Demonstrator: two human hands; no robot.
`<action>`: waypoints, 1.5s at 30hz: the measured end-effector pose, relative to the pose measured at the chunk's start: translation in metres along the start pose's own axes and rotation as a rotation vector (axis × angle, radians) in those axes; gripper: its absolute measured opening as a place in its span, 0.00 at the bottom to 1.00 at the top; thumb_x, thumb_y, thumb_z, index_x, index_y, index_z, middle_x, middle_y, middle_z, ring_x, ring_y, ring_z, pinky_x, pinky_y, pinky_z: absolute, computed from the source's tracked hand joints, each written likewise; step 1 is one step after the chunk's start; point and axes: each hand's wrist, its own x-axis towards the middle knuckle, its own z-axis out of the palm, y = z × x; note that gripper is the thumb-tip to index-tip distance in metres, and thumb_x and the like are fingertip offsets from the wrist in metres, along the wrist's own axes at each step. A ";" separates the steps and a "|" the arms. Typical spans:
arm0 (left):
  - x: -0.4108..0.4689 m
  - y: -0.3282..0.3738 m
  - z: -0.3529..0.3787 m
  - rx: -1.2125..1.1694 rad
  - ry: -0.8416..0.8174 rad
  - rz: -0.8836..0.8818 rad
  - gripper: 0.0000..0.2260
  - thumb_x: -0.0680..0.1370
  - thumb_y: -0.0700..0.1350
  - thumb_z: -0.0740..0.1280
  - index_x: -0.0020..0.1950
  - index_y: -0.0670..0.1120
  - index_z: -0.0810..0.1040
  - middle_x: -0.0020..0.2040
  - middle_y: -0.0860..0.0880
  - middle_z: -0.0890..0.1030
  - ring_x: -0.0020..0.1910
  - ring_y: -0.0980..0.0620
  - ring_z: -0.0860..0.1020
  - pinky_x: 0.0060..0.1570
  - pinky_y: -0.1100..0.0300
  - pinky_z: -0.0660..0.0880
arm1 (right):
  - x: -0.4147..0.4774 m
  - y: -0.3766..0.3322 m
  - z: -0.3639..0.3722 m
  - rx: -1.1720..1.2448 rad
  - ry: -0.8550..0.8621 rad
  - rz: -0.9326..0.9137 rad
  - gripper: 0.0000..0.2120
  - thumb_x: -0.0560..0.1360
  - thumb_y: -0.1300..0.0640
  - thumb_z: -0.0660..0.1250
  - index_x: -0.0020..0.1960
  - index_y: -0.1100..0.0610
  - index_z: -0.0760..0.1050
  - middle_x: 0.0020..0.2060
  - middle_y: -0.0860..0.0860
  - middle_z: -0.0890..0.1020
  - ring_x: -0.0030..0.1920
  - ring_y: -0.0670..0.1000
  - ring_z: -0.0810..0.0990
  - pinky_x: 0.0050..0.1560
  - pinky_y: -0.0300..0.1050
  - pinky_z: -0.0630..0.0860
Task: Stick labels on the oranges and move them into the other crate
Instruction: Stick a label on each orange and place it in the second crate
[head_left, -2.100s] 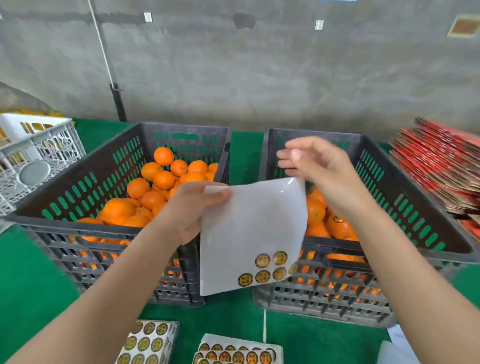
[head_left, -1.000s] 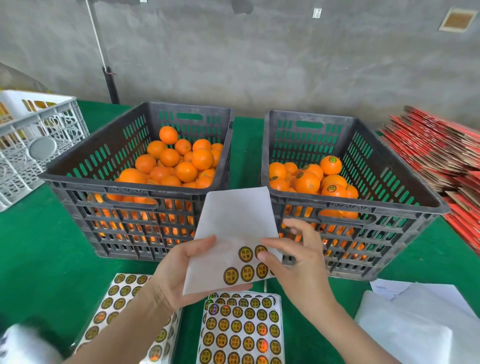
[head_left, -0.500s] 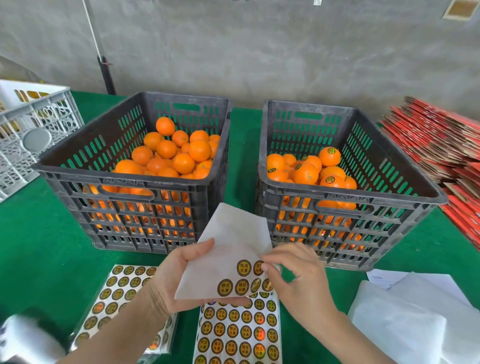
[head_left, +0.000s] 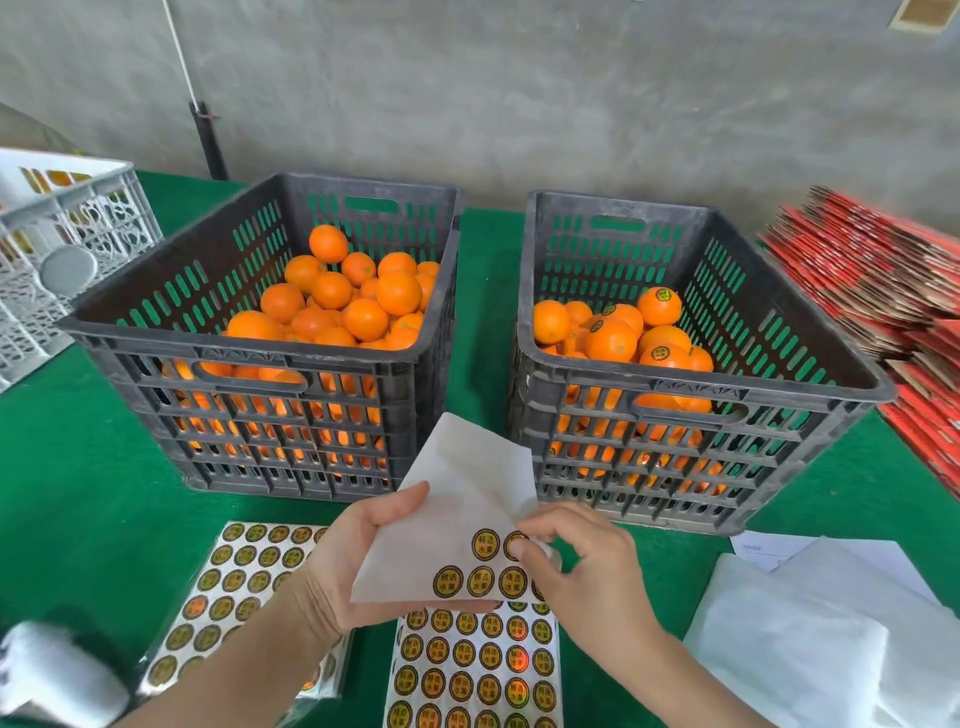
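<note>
My left hand (head_left: 343, 566) holds a nearly used-up white label sheet (head_left: 457, 499) with several round gold labels left at its lower right. My right hand (head_left: 582, 566) pinches one gold label (head_left: 516, 545) at the sheet's right edge with thumb and forefinger. Behind the sheet stand two dark crates. The left crate (head_left: 249, 364) is heaped with plain oranges (head_left: 363, 306). The right crate (head_left: 691, 389) holds fewer oranges (head_left: 660, 306), some showing gold labels.
Full label sheets lie on the green table at the left (head_left: 244, 577) and centre (head_left: 472, 670). Empty white backing sheets (head_left: 810, 639) pile at the right. A white crate (head_left: 62, 234) stands far left, red flat cartons (head_left: 883, 291) far right.
The sheet and both hands have come down from crate height to low over the table. My right hand went from open above the sheet to pinching a label at its edge.
</note>
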 end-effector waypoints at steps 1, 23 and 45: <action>0.001 0.000 0.001 -0.015 0.003 0.007 0.30 0.59 0.43 0.81 0.59 0.39 0.80 0.61 0.35 0.77 0.57 0.31 0.76 0.57 0.27 0.67 | 0.001 0.000 0.001 -0.029 0.021 -0.032 0.08 0.63 0.65 0.78 0.39 0.56 0.82 0.37 0.41 0.81 0.41 0.42 0.78 0.46 0.46 0.78; 0.022 -0.018 -0.051 1.112 0.566 -0.133 0.15 0.72 0.51 0.73 0.55 0.48 0.75 0.46 0.55 0.82 0.44 0.58 0.81 0.44 0.63 0.79 | 0.042 -0.006 0.007 0.325 -0.158 0.397 0.07 0.73 0.62 0.69 0.42 0.51 0.80 0.40 0.46 0.84 0.42 0.43 0.80 0.47 0.34 0.75; 0.025 0.250 -0.004 1.951 0.583 -0.208 0.22 0.75 0.57 0.67 0.54 0.39 0.79 0.43 0.46 0.79 0.41 0.47 0.78 0.45 0.56 0.78 | 0.197 -0.042 0.097 0.114 -0.132 -0.190 0.31 0.74 0.70 0.62 0.71 0.47 0.59 0.49 0.46 0.74 0.51 0.45 0.74 0.53 0.44 0.74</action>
